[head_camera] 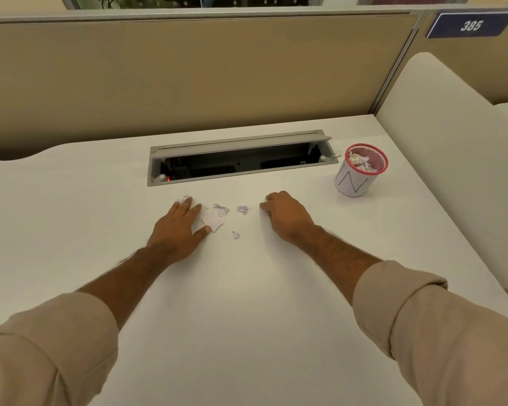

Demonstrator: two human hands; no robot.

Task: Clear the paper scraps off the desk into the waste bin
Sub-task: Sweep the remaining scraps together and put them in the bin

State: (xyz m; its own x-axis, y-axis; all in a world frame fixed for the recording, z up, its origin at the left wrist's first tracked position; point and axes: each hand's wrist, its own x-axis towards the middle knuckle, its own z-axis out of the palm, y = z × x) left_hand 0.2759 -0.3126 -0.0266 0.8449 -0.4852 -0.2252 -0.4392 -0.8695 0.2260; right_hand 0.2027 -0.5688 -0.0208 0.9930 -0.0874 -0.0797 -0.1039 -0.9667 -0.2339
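Observation:
Several white paper scraps lie in the middle of the white desk (247,288): a larger flat scrap (213,221), a crumpled scrap (222,210), a small scrap (243,209) and a tiny scrap (236,235). My left hand (180,227) lies flat with straight fingers, its fingertips on a scrap (185,199) and its thumb on the larger flat scrap. My right hand (285,213) rests on the desk to the right of the scraps with its fingers curled under; whether it holds a scrap is hidden. The small waste bin (353,183), white with a red mesh rim, stands at the right and contains crumpled paper.
An open grey cable tray (238,159) is sunk into the desk just behind the scraps. A beige partition (188,77) closes the back. A white side panel (452,171) rises to the right of the bin. One scrap (338,154) lies behind the bin.

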